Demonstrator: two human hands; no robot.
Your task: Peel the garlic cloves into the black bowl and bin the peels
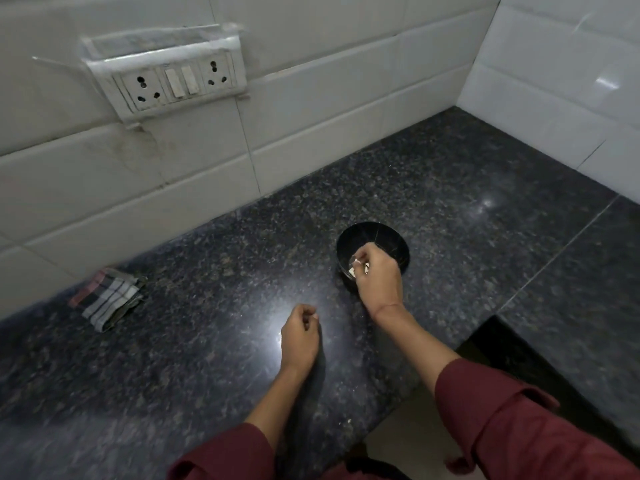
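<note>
Nearest the camera, two maroon sleeves [519, 427] are seen, rolled back from the forearms; the left hand [300, 332] is held low over the dark speckled counter [207, 265], near the black bowl [393, 235] on its nearer, left side; its fingers are loosely curled inward and nothing is seen held in it; the right hand [377, 275] is placed over the near rim of the black bowl, its fingertips closed in a pinch on small whitish garlic pieces [357, 264]; whether these are clove or peel cannot be told; the black bowl itself is set upright on the counter, its near side hidden by the right hand; a folded checked cloth [107, 299] is laid well to the left of the black bowl, against the foot of the white tiled wall [311, 98]; a white socket plate [176, 83] is mounted on that wall, beyond the black bowl and to its left.
</note>
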